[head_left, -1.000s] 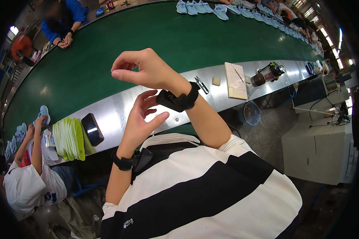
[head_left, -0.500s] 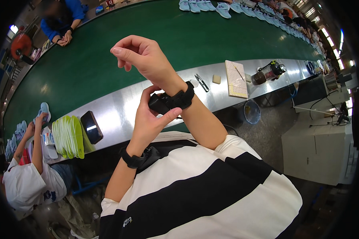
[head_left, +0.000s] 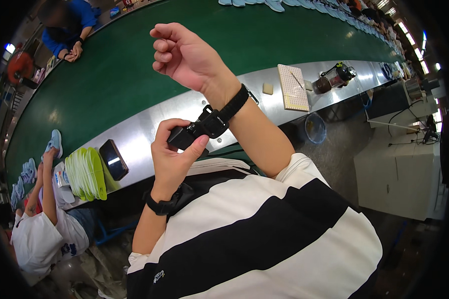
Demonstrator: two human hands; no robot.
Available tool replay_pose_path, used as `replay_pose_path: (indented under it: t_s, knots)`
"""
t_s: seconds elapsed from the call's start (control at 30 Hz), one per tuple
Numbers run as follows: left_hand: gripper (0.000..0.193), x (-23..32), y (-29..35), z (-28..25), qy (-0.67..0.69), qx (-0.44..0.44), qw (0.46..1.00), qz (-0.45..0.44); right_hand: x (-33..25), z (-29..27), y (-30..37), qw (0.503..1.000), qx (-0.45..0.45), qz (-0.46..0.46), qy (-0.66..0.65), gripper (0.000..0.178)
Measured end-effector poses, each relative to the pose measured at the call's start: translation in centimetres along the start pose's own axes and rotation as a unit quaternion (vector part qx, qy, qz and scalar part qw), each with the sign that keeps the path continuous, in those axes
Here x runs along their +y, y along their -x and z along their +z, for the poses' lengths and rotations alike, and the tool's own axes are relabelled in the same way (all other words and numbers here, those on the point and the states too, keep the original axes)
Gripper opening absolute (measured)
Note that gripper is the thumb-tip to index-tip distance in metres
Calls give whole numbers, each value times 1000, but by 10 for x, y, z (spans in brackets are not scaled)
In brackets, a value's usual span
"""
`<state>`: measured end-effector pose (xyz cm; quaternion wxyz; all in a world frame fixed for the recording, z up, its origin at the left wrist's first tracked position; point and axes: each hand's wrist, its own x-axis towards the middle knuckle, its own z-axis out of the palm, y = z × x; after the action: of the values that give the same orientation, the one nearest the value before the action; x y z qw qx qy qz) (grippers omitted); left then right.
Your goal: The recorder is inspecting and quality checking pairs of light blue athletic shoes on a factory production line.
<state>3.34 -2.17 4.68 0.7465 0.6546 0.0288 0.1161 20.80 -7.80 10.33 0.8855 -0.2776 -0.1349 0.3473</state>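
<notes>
My left hand (head_left: 172, 154) grips a small black camera-like device (head_left: 182, 138) between thumb and fingers. That device joins a black wrist strap (head_left: 237, 103) around my right wrist. My right hand (head_left: 189, 57) is raised over the green conveyor belt (head_left: 119, 70), palm turned to view, its fingers loosely bent and holding nothing. Another black band (head_left: 160, 205) with a dark unit circles my left wrist. Thread snips (head_left: 253, 97) on the metal ledge (head_left: 142, 119) are mostly hidden by my right forearm.
A phone (head_left: 113, 159) lies beside stacked lime-edged insoles (head_left: 85, 173). Rightward are a pale block (head_left: 268, 88), a notepad (head_left: 293, 87) with a pen and a bottle (head_left: 336, 77). Light-blue shoes (head_left: 274, 5) line the far belt. One co-worker (head_left: 50, 234) handles a shoe at left; another (head_left: 70, 25) leans across.
My right hand has risen and rolled so its palm shows. My left hand has shifted left with the device, which sits farther from the wrist. The snips have become mostly covered.
</notes>
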Motion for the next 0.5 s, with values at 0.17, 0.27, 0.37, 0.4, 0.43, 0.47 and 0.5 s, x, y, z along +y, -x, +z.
replay_pose_path:
  t_s: [0.17, 0.27, 0.37, 0.4, 0.43, 0.47, 0.5]
  knots:
    - [36, -2, 2, 1, -3, 9, 999, 31, -13, 1, -1, 999, -12, -14, -43, 17]
    - [36, -4, 2, 0, 1, 9, 999, 41, -16, -3, -4, 998, -5, -16, -57, 18]
    - [36, -8, 3, -1, 0, 16, 999, 46, -17, -3, -5, 998, 9, -13, -66, 19]
    - [36, -7, 2, 0, 0, 18, 999, 46, -18, -3, -5, 998, 13, -10, -68, 19]
    - [36, -6, 3, 0, -1, 17, 999, 47, -18, -2, -4, 997, 12, -9, -69, 19]
    - [36, -5, 3, 0, -2, 16, 999, 48, -18, 0, -2, 998, 13, -8, -56, 20]
    - [36, -5, 4, -1, -2, 18, 999, 47, -17, 2, -1, 999, 14, -7, -43, 20]
